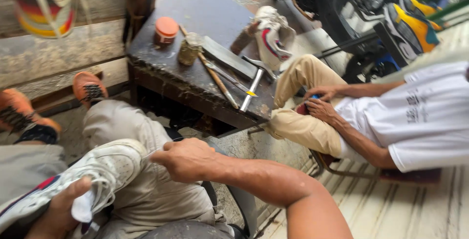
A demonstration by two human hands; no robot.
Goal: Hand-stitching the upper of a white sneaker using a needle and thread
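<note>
A worn white sneaker (100, 170) with red and dark trim lies across my lap. My left hand (61, 209) grips it from below, near its opening at the bottom left. My right hand (183, 158) is closed at the sneaker's toe, fingers pinched as if on something thin that I cannot make out. My legs in grey trousers (122, 126) stretch toward orange shoes (88, 87).
A dark, stained work table (195, 9) ahead carries an orange-lidded jar (165, 29), a glue-crusted jar (188, 48), a hammer (251, 90) and other tools. A person in a white shirt (430, 117) sits at right. Another white sneaker (273, 36) leans on the table's far side.
</note>
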